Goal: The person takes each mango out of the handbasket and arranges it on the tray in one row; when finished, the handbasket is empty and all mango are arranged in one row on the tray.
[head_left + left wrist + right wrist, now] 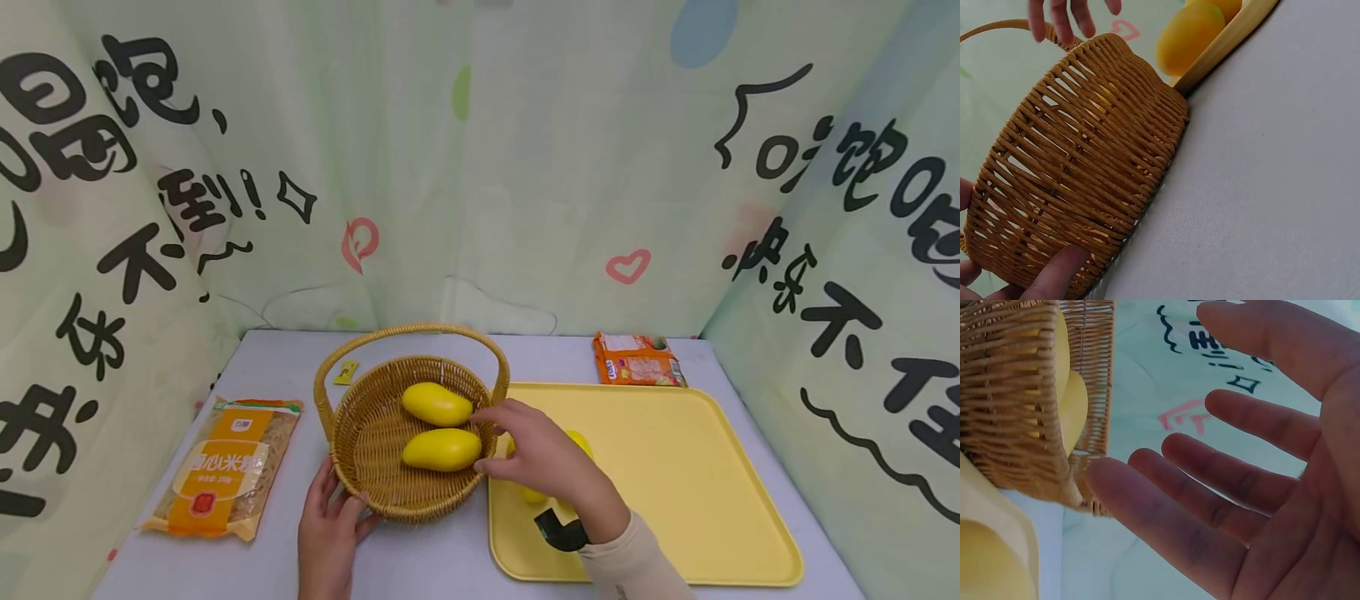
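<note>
Left hand point(330, 525): nearest to me; holds the near left side of the wicker basket point(367, 433), fingers and thumb curved against its outer wall
Right hand point(543, 458): over the left edge of the yellow tray point(675, 483), just beside the basket's right rim; fingers straight and apart; whether a fingertip touches the rim, I cannot tell
Tray fruit point(1186, 40): yellow, on the tray, partly hidden beneath the right hand
Basket: upright on the white table point(420, 562), left of the tray, handle raised
Nearer fruit point(442, 450) and farther fruit point(437, 404): yellow, lying inside the basket, toward its right
Rice bag point(222, 471): flat, left of the basket
Orange packet point(637, 361): beyond the tray
Curtain point(495, 192): behind everything; printed with black characters
</note>
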`<state>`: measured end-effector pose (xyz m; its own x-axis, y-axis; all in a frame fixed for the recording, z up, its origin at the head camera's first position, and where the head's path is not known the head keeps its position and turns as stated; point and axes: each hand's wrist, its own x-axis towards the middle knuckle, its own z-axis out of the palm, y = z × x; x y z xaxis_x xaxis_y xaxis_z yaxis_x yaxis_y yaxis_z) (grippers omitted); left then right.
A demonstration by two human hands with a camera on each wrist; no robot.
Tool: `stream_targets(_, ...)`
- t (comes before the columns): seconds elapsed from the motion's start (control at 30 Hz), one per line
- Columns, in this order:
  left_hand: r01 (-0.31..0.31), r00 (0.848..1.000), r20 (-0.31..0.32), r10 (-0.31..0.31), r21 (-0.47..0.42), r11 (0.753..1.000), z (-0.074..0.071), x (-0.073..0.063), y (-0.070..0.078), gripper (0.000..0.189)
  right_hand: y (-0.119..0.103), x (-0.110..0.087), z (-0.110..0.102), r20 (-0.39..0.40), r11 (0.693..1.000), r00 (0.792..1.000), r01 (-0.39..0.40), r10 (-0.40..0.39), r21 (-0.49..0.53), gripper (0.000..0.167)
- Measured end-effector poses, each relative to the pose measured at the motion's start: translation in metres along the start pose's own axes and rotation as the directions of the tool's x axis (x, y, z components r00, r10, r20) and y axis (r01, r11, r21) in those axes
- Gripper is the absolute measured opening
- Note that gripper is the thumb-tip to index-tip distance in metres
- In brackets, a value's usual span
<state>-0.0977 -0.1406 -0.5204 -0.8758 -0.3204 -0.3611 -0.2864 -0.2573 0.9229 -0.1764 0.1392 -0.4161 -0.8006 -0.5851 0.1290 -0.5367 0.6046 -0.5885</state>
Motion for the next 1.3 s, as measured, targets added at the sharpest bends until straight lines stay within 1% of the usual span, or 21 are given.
stream_targets(0.13,0.004,1.0,-0.006,-0.004,-0.001,1.0,0.0,0.001,0.0,0.085,-0.01,0.011,0.006,0.057,0.998,0.998,0.009,-0.006,-0.067,0.048)
stream_targets(0.23,0.0,1.0,-0.004,0.0,-0.004,1.0,0.0,0.0,0.0,0.085,-0.013,0.018,0.012,0.088,0.997,0.996,-0.002,0.009,-0.081,0.049)
stream_targets(0.47,-0.006,1.0,0.005,0.006,0.0,1.0,-0.001,0.001,0.0,0.085,-0.016,0.028,0.026,0.125,0.982,0.991,-0.025,0.049,-0.186,0.053)
stream_targets(0.7,-0.001,1.0,0.001,0.001,0.002,1.0,0.0,0.001,0.001,0.085,-0.018,0.04,0.029,0.147,0.971,0.989,0.01,0.026,-0.241,0.052)
stream_targets(0.8,0.002,1.0,0.0,-0.002,0.001,1.0,0.0,0.001,0.001,0.085,-0.019,0.046,0.029,0.168,0.966,0.985,0.007,0.038,-0.258,0.052)
stream_targets(0.93,0.011,1.0,0.002,-0.011,0.001,1.0,0.001,0.001,0.001,0.085,-0.02,0.052,0.032,0.202,0.956,0.977,-0.005,0.067,-0.293,0.052)
stream_targets(1.07,0.022,1.0,0.0,-0.022,0.005,1.0,0.001,0.001,0.001,0.086,-0.021,0.059,0.035,0.243,0.942,0.966,0.001,0.085,-0.335,0.054)
stream_targets(1.2,0.028,1.0,-0.007,-0.028,0.008,1.0,0.001,0.001,0.001,0.086,-0.022,0.067,0.04,0.296,0.921,0.948,0.012,0.112,-0.389,0.059)
stream_targets(1.3,0.031,0.999,-0.009,-0.031,0.008,0.999,0.001,0.002,0.001,0.086,-0.022,0.072,0.043,0.335,0.912,0.932,0.009,0.142,-0.411,0.061)
